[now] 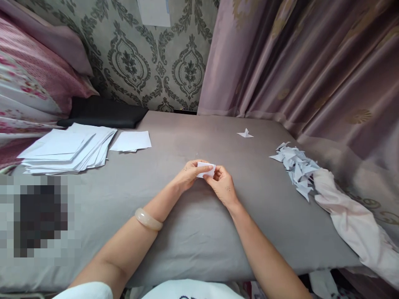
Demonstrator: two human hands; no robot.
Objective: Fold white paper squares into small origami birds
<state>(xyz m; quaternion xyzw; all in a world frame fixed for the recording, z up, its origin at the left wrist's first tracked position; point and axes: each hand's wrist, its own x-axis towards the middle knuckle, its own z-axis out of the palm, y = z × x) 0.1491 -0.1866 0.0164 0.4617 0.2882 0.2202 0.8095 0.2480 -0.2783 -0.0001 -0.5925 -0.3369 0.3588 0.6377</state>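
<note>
A small folded piece of white paper (204, 169) is held between my two hands above the grey cloth-covered surface (187, 232). My left hand (190, 173) grips its left side, the thumb lying across the front. At the lower right edge, my right hand (222, 182) pinches the paper between thumb and fingers. The fingers behind the paper are partly hidden. A pale bangle (148, 220) circles my left forearm.
Left, a large stack of white paper sheets (68, 149) lies beside a smaller pile of white paper (132, 141), near a black flat object (106, 113). Right, there is a heap of folded paper cranes (296, 166), a single paper crane (245, 133) and a pale cloth (349, 216).
</note>
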